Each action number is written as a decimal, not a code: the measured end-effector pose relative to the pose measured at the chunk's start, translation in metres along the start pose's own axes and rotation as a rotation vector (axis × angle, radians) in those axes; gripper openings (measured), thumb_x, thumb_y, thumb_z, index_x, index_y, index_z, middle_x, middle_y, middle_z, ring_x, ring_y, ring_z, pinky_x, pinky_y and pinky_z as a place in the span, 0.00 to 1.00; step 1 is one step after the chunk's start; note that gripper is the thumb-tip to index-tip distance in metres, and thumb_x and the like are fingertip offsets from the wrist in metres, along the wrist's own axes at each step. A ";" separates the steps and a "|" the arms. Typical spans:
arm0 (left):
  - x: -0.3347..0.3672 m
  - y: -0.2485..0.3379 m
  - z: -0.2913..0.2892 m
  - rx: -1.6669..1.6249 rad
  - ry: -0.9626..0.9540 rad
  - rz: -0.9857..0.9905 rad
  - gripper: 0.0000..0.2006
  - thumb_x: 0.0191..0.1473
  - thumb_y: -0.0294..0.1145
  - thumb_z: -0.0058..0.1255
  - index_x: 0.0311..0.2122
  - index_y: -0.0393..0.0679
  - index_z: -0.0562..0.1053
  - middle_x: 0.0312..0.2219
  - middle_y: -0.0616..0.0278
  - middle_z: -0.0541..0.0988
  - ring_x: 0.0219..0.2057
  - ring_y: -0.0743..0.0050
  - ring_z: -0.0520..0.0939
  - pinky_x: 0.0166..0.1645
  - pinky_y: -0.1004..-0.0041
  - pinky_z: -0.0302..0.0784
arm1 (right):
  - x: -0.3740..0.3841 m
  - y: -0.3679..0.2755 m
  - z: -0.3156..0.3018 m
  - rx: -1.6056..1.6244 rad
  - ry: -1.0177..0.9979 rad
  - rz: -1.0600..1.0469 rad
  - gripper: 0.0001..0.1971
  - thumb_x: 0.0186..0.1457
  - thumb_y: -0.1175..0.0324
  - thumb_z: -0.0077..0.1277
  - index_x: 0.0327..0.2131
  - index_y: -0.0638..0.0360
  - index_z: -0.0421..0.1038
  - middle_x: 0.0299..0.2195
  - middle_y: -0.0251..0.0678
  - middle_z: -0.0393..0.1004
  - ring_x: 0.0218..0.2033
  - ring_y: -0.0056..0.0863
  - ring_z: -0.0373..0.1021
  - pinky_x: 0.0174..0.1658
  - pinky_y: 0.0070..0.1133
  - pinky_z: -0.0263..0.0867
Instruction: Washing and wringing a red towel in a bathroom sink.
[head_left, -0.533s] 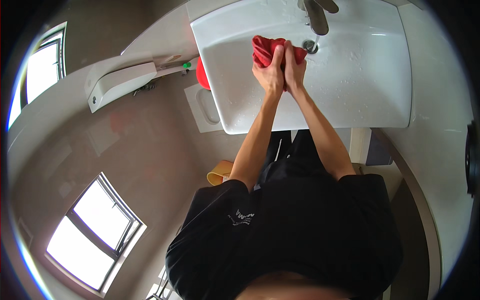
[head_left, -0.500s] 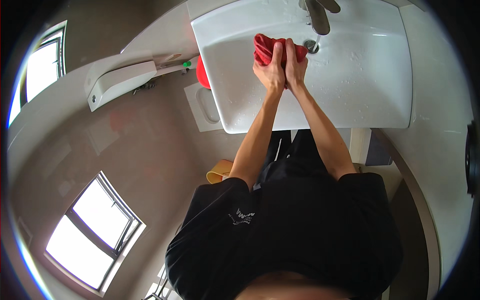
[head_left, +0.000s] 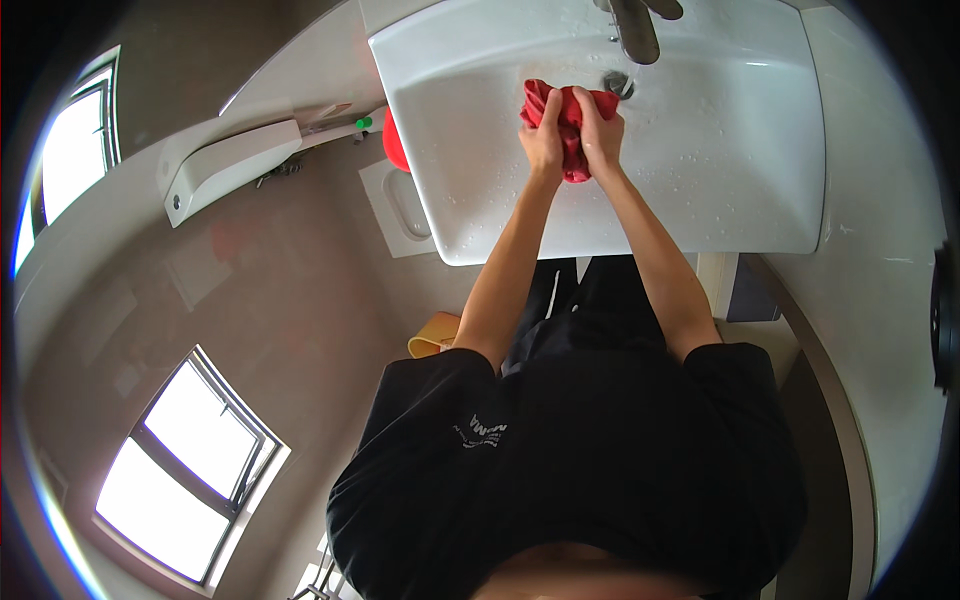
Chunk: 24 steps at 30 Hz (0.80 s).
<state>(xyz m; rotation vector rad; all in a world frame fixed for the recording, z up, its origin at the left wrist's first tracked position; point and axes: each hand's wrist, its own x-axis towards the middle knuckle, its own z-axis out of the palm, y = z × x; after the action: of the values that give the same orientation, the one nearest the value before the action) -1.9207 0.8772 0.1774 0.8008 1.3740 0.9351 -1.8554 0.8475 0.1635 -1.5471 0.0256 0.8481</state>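
A person in a black T-shirt and dark trousers leaned over a white sink, gripping a wet-looking red cloth in two bare hands. The left hand was clamped on the cloth's left side and the right hand on its right, both thumbs laid along the top and pointing away from the body. Between them the bunched fabric showed in a crumpled strip, its upper corners poking out past the fingers and its lower end hanging down between the wrists. The cloth was over the left-of-centre part of the basin, just short of the round drain; I could not tell whether it touched the bottom. A metal faucet reached out above the drain from the far edge, and droplets dotted the white surface around the forearms. Beyond the sink's left edge, a red object was partly hidden, near a pale panel with a rounded recess. A yellow bin stood on the floor beside the person's left arm, while bright light filled a window further to the left.
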 end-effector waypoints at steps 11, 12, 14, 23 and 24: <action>0.017 0.030 -0.038 -0.563 -0.622 -0.532 0.22 0.62 0.48 0.37 0.52 0.42 0.69 0.50 0.56 0.74 0.52 0.59 0.74 0.59 0.61 0.67 | -0.007 -0.035 -0.038 0.262 -0.287 0.231 0.30 0.52 0.57 0.51 0.56 0.56 0.54 0.51 0.38 0.63 0.50 0.29 0.64 0.51 0.27 0.66; 0.013 0.036 -0.030 -0.538 -0.622 -0.458 0.21 0.62 0.47 0.40 0.52 0.42 0.69 0.49 0.57 0.75 0.51 0.61 0.75 0.57 0.63 0.68 | -0.001 -0.026 -0.042 0.282 -0.328 0.178 0.29 0.53 0.59 0.51 0.56 0.55 0.55 0.50 0.38 0.64 0.50 0.29 0.65 0.52 0.27 0.64; 0.013 0.036 -0.027 -0.505 -0.611 -0.371 0.21 0.61 0.45 0.42 0.52 0.41 0.69 0.48 0.57 0.75 0.49 0.63 0.75 0.56 0.64 0.70 | -0.004 -0.016 -0.031 0.332 -0.332 0.142 0.25 0.56 0.57 0.49 0.55 0.56 0.60 0.50 0.38 0.67 0.50 0.30 0.66 0.53 0.25 0.62; 0.008 0.010 0.024 0.223 0.062 0.213 0.16 0.44 0.37 0.60 0.23 0.32 0.75 0.15 0.62 0.74 0.20 0.79 0.70 0.29 0.72 0.71 | 0.007 -0.007 0.006 -0.219 0.058 -0.247 0.23 0.55 0.49 0.50 0.31 0.65 0.76 0.25 0.47 0.78 0.28 0.36 0.76 0.35 0.29 0.68; 0.012 0.007 0.023 0.221 0.064 0.215 0.16 0.44 0.37 0.60 0.23 0.32 0.75 0.15 0.62 0.74 0.20 0.79 0.70 0.29 0.72 0.71 | 0.010 -0.006 0.006 -0.269 0.046 -0.276 0.23 0.54 0.49 0.50 0.31 0.65 0.76 0.25 0.48 0.78 0.28 0.36 0.75 0.35 0.28 0.68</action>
<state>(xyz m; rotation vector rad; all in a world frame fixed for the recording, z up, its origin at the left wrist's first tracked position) -1.8985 0.8920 0.1798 1.1120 1.4844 0.9916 -1.8482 0.8586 0.1637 -1.7724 -0.2727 0.6143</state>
